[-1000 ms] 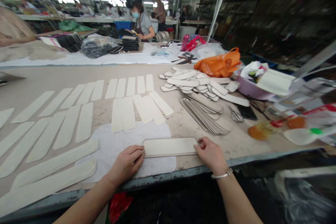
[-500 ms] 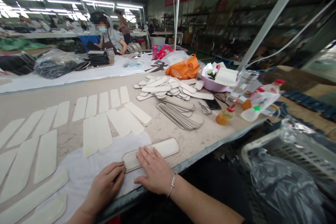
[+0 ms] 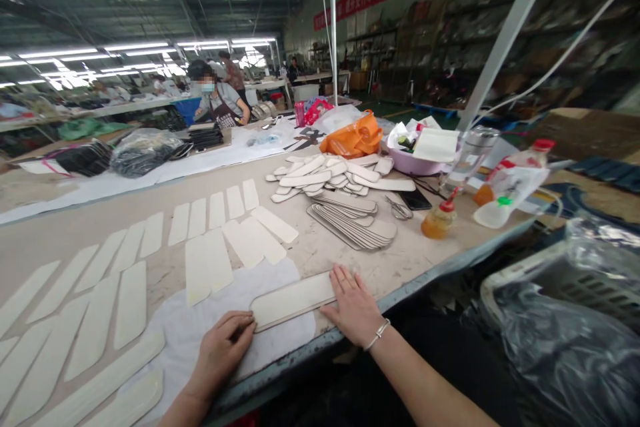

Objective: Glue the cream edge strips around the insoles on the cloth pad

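Note:
A long cream strip with rounded corners and a dark edge line [image 3: 293, 299] lies flat on a white cloth [image 3: 280, 348] near the table's front edge. My left hand [image 3: 226, 345] pinches the strip's left end between thumb and fingers. My right hand [image 3: 354, 305] rests flat over the strip's right end, fingers stretched out and covering it. Left of the cloth, rows of similar cream pieces [image 3: 131, 303] lie face up. Behind my right hand, a fanned stack of dark-edged strips [image 3: 350, 223] sits in front of a loose heap of such strips [image 3: 330, 172].
Scissors [image 3: 400, 208], a phone [image 3: 416, 199] and a glue bottle [image 3: 440, 217] lie to the right. Behind them are a purple basin [image 3: 420, 163] and an orange bag [image 3: 353, 137]. A plastic crate [image 3: 520, 273] stands beside the table. A co-worker [image 3: 223, 97] sits across.
My right hand has slid rightward along the strip, from its middle to its right end. My left hand still holds the left end. The camera view has shifted somewhat.

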The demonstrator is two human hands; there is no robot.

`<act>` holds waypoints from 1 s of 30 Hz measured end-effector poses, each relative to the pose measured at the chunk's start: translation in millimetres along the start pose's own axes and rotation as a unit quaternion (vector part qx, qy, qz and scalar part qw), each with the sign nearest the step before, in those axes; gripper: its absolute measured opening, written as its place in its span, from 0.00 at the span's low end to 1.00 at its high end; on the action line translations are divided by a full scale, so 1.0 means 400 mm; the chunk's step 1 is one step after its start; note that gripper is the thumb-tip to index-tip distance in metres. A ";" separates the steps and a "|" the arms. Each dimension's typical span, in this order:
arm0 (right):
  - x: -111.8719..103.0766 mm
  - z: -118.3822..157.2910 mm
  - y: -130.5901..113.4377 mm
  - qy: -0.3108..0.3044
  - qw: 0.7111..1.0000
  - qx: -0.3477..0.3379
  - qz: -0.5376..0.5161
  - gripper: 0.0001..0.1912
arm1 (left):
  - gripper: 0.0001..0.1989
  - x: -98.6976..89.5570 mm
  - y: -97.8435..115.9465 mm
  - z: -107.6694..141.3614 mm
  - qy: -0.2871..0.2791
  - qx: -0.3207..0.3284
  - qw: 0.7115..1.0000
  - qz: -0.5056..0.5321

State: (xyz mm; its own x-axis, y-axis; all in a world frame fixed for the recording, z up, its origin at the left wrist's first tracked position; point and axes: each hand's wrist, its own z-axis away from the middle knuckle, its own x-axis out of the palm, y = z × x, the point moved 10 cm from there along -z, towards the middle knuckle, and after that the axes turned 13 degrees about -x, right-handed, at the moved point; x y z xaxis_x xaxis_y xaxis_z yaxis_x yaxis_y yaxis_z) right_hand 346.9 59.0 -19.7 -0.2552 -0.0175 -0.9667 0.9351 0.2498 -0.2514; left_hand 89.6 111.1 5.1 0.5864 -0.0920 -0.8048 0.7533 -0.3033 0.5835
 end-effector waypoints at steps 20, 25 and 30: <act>0.021 -0.004 0.001 0.003 1.000 0.000 -0.001 0.42 | 0.35 0.208 0.169 -0.008 -0.129 0.075 0.949 -0.277; 0.014 -0.005 0.000 0.008 1.000 0.004 -0.021 0.42 | 0.35 0.129 0.049 0.028 -0.112 0.083 0.936 -0.323; -0.027 -0.011 0.044 0.049 0.994 0.083 -0.054 0.34 | 0.34 0.133 0.054 0.032 -0.088 0.100 0.934 -0.332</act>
State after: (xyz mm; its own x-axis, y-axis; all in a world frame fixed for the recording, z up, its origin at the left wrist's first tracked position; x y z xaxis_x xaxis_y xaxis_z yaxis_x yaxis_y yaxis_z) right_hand 364.8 67.7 -13.6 -0.3724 0.0612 -0.9260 0.9261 0.0892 -0.3665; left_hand 133.1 87.6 -26.5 -0.0620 0.0308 -0.9976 0.8526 -0.5180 -0.0690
